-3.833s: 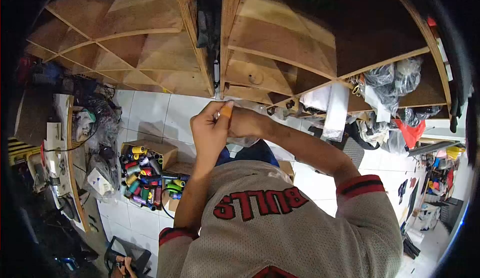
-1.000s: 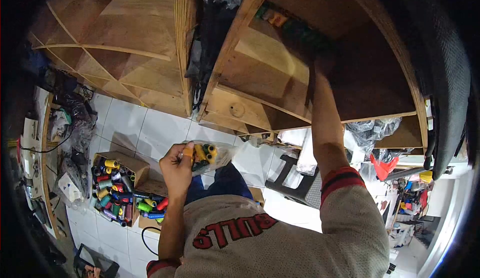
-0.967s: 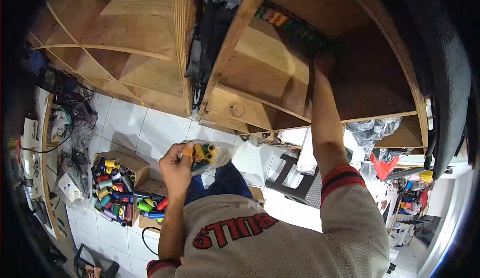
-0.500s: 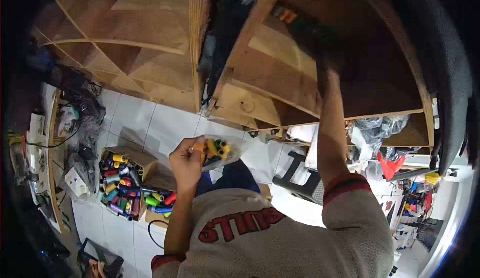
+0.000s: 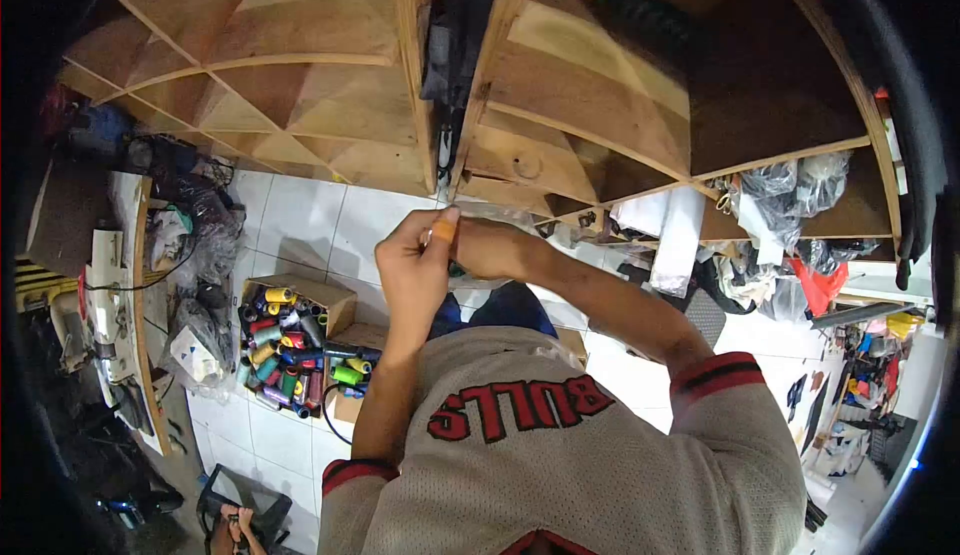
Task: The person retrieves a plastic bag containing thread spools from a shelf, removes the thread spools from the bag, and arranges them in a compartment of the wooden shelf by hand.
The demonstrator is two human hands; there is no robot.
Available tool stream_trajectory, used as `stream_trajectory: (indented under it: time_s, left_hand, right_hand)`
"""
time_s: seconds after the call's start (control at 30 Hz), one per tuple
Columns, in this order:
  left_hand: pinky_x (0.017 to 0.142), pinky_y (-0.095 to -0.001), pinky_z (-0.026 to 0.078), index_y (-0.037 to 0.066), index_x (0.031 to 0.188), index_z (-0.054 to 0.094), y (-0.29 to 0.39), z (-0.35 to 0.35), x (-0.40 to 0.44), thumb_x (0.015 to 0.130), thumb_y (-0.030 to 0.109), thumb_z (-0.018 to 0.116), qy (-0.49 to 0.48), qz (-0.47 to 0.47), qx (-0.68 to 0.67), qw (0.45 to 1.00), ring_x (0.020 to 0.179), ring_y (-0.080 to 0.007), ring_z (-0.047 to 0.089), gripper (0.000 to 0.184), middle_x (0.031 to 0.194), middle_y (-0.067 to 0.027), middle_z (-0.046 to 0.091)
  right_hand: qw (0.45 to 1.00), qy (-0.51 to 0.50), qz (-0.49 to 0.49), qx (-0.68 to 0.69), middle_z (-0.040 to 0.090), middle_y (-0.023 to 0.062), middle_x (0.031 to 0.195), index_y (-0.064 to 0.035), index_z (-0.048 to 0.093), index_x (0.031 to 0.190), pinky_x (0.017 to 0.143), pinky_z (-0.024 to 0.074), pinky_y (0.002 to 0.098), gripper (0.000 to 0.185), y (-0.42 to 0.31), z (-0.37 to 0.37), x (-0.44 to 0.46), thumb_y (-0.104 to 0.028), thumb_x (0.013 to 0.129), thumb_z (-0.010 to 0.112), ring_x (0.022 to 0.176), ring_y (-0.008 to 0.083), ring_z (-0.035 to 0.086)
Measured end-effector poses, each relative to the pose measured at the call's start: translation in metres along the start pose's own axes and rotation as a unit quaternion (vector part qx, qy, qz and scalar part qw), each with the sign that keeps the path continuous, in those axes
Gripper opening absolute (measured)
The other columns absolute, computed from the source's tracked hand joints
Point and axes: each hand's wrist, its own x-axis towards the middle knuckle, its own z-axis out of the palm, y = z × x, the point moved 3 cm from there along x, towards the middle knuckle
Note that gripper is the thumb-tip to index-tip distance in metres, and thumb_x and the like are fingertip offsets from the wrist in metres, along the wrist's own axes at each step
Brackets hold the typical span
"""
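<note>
My left hand (image 5: 410, 273) is closed around an orange thread spool (image 5: 443, 229), its thumb pressed along the side. Right beside it, my right hand (image 5: 490, 247) reaches in from the right with its fingers curled in; what they hold is hidden. A bit of clear plastic bag (image 5: 497, 212) shows behind the hands, and most of the bag is covered by them. Farther up, on a wooden shelf (image 5: 600, 50), a row of dark green and orange spools (image 5: 615, 0) lies in shadow.
On the tiled floor at left stands a cardboard box (image 5: 335, 300) with several coloured spools (image 5: 285, 350). Wooden shelving (image 5: 300, 75) spans the front. Plastic-wrapped goods (image 5: 790, 195) hang at right. Another person's hands (image 5: 238, 523) show at lower left.
My right hand has come down from the upper shelf to meet my left hand. The plastic bag of spools, plainly seen before, is now mostly hidden behind both hands.
</note>
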Motion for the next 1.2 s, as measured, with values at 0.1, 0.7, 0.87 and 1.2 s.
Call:
stream_trajectory:
  time_s: [0.1,0.7,0.87,1.2]
  left_hand:
    - [0.053,-0.022,0.041,-0.004,0.081,0.064,-0.003,-0.005,0.001,0.083,0.013,0.064,-0.025,-0.049,-0.027,0.998,0.059,-0.0048,0.049,0.017,0.063,-0.0029,0.06]
    - [0.043,-0.022,0.035,-0.004,0.078,0.062,-0.002,-0.007,-0.005,0.083,0.011,0.062,-0.055,-0.072,-0.01,0.996,0.047,-0.0056,0.045,0.016,0.056,-0.0028,0.056]
    - [0.042,-0.0211,0.035,-0.003,0.076,0.062,-0.004,-0.008,-0.002,0.085,0.014,0.062,-0.031,-0.049,-0.052,0.997,0.047,-0.0055,0.046,0.019,0.057,-0.0025,0.056]
    - [0.044,-0.0204,0.042,-0.006,0.081,0.061,0.003,-0.004,0.0,0.087,0.012,0.06,-0.011,-0.079,-0.123,0.989,0.053,-0.0056,0.05,0.018,0.065,-0.0048,0.06]
  right_hand:
    - [0.995,-0.09,0.012,0.049,0.06,0.0111,0.103,-0.0085,0.053,0.111,0.083,0.0453,0.0313,0.026,-0.001,0.003,-0.004,-0.015,0.086,0.047,0.096,0.0231,0.057]
    - [0.978,0.094,-0.169,0.073,0.059,0.0127,0.085,-0.0029,0.052,0.098,0.071,0.0461,0.0365,0.019,0.03,0.05,0.006,-0.012,0.081,0.054,0.081,0.0264,0.059]
    - [0.979,0.123,-0.105,0.124,0.061,0.0101,0.092,-0.0012,0.054,0.099,0.073,0.0504,0.0315,0.03,-0.002,-0.022,-0.042,-0.015,0.076,0.069,0.086,0.0193,0.063]
    - [0.703,0.522,-0.085,0.476,0.061,0.0073,0.094,-0.0024,0.056,0.097,0.076,0.049,0.0298,0.028,0.099,-0.148,-0.083,-0.006,0.074,0.072,0.087,0.017,0.059]
